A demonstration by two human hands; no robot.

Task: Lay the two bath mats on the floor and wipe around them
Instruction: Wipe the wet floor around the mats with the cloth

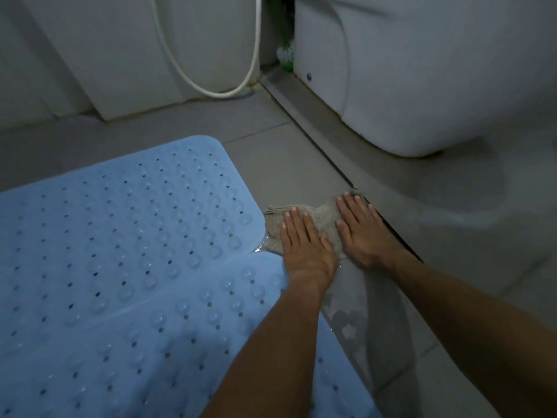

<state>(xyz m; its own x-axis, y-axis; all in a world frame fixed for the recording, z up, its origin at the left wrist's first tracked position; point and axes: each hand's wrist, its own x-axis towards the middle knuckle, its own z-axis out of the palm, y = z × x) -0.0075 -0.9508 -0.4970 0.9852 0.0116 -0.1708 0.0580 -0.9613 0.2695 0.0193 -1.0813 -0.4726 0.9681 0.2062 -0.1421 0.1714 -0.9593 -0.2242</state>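
Two light blue bath mats with holes and clear suction bumps lie flat on the grey tiled floor. The far mat (126, 218) fills the left middle; the near mat (135, 351) adjoins it along a diagonal seam. A beige cloth (324, 217) lies on the tiles just right of where the mats meet. My left hand (304, 245) presses flat on the cloth's left part, fingers together and extended. My right hand (363, 229) presses flat on its right part, beside a floor channel. The floor near the cloth looks wet.
A white toilet base (422, 86) stands at the upper right. A long drain channel (325, 140) runs diagonally beside it. A white hose (253, 55) loops down the back wall. A green-and-white brush (285, 55) sits in the gap behind the toilet.
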